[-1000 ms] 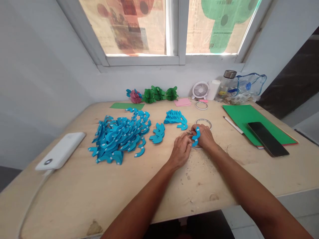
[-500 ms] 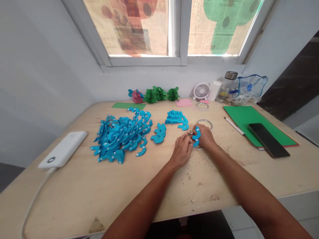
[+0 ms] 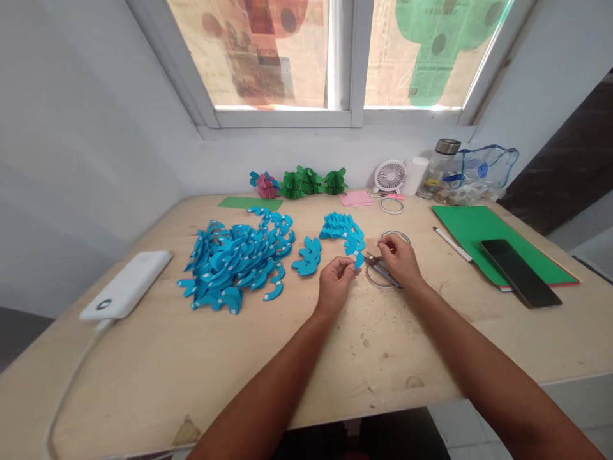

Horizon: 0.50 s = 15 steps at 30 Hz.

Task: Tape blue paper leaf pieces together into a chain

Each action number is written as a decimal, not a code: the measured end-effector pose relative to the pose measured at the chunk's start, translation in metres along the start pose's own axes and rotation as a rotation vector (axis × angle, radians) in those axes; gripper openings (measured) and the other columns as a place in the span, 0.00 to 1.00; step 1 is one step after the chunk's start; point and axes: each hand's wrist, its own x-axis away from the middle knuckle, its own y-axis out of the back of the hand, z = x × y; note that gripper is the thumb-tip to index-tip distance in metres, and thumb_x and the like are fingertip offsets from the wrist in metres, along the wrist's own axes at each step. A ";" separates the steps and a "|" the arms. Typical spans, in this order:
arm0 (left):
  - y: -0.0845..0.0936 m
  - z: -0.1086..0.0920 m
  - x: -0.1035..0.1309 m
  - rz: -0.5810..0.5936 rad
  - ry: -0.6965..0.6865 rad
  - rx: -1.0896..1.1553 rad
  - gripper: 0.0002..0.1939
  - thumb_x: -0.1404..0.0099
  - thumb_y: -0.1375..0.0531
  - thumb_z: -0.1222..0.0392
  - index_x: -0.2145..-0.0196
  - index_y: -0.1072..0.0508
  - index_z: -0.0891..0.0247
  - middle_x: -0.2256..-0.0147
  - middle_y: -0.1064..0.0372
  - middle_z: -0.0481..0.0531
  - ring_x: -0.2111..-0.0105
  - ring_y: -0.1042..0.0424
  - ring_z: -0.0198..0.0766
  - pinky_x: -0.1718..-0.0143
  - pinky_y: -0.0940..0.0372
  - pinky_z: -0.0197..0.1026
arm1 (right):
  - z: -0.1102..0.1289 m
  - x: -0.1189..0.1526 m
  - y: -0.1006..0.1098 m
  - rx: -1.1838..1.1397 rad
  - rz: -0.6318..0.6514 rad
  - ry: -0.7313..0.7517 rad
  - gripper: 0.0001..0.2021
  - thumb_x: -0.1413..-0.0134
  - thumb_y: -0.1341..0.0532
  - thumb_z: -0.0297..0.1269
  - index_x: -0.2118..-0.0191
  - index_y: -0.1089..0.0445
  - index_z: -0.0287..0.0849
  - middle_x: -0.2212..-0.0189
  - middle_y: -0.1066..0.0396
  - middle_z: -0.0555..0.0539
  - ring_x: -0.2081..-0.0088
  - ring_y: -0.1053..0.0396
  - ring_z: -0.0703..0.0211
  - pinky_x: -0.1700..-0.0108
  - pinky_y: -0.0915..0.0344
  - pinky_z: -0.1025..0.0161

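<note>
Between the thumb and fingers of my left hand (image 3: 338,276), closed in a pinch, is a small curved blue paper piece (image 3: 359,260). My right hand (image 3: 401,257) is closed a little to the right, thumb against fingertips; anything in the pinch is too small to make out. Below its palm a dark metal tool with a pointed tip (image 3: 379,266) lies over a ring-shaped roll of tape (image 3: 377,281). Whether the hand grips this tool is unclear. Just beyond my left hand is a stack of curved blue paper pieces (image 3: 341,227), with a smaller bunch (image 3: 306,257) to the left.
A large heap of blue paper pieces (image 3: 234,255) covers the table's left middle. A white power bank (image 3: 129,281) with a cable lies far left. On the right are a pen (image 3: 453,244), green sheets (image 3: 464,223) and a phone (image 3: 520,271). A fan (image 3: 390,176) and bottle (image 3: 435,169) stand behind.
My hands have moved apart. The blue paper that was between them at the right hand is now in my left hand, farther left, and the tool and tape ring show more.
</note>
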 end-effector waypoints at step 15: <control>0.005 -0.007 0.000 -0.063 0.095 0.131 0.12 0.47 0.39 0.56 0.66 0.29 0.66 0.81 0.31 0.47 0.83 0.36 0.29 0.79 0.41 0.33 | 0.035 0.020 -0.004 -0.546 0.346 -0.043 0.10 0.55 0.39 0.43 0.70 0.30 0.41 0.73 0.34 0.49 0.78 0.42 0.67 0.78 0.48 0.68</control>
